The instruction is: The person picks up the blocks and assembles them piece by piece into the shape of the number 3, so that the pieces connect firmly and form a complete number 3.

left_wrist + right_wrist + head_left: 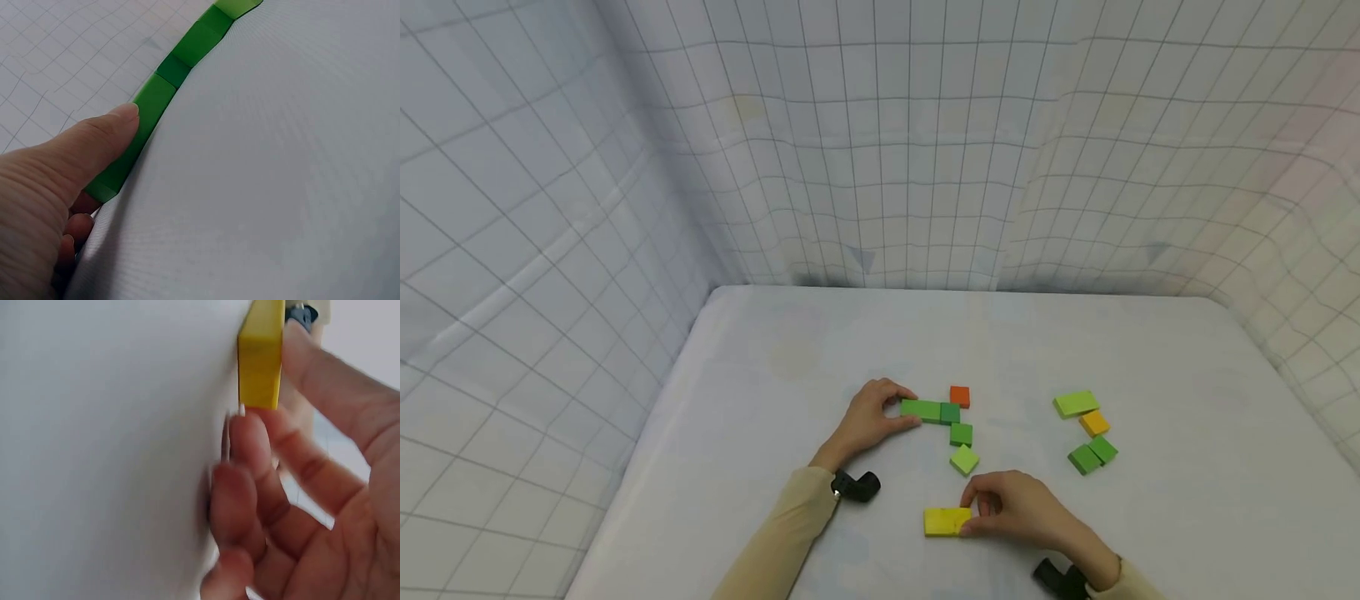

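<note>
My left hand (867, 419) pinches a long green block (922, 409) near its left end, thumb on the near side. The block's right end meets a dark green cube (951, 413). Below that cube sit a green block (961, 435) and a lime block (964, 460) turned cornerwise. A red-orange block (959, 396) lies just above. Closer to me, my right hand (1022, 510) grips the right end of a yellow rectangular block (940, 522) between thumb and fingers. In the right wrist view, the yellow block (260, 369) is partly cut off at the top.
To the right lies a loose cluster: a lime rectangular block (1076, 404), an orange block (1094, 423) and two green blocks (1084, 459). A white cloth covers the table (760, 375). Grid-patterned white sheets (887, 150) hang behind and on both sides.
</note>
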`<state>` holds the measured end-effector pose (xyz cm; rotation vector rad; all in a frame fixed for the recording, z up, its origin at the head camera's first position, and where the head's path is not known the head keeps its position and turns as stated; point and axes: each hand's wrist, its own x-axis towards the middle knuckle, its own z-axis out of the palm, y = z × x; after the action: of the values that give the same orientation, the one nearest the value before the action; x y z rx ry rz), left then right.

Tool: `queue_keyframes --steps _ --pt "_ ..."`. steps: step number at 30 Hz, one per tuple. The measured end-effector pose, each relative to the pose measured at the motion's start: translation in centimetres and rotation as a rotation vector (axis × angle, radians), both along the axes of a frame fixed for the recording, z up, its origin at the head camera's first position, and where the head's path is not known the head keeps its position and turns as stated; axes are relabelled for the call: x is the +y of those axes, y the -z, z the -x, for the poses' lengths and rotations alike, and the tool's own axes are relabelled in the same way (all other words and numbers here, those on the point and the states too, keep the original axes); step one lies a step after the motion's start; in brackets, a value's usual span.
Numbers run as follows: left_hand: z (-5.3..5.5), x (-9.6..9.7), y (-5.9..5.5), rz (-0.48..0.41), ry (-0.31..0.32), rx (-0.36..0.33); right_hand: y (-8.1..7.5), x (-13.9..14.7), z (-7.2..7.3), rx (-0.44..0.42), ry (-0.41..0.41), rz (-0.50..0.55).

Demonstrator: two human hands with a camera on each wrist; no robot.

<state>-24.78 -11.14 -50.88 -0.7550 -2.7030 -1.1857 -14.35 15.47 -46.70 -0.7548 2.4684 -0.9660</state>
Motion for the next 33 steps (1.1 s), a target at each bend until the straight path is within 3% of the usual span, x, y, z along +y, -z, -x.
queue_keyframes --steps 7,11,18,26,33 --pt "0.1 0.1 -0.1 0.002 -0.015 0.006 -0.2 -1.7 0.0 0.164 0.046 -0.082" --pt "0.0 0.1 -0.2 0.007 -0.014 0.000 -0.2 -2.2 0.0 0.190 0.051 -0.100" --pt "0.0 0.2 -0.2 0.014 -0.016 0.001 -0.2 -2.4 0.1 0.149 0.031 -0.074" --pt "0.1 0.1 -0.1 0.000 -0.016 -0.007 -0.6 -3.3 0.5 0.321 0.031 -0.162" --pt "0.2 0.1 0.1 0.007 -0.015 -0.008 -1.0 -4.0 1.1 0.386 0.023 -0.227"
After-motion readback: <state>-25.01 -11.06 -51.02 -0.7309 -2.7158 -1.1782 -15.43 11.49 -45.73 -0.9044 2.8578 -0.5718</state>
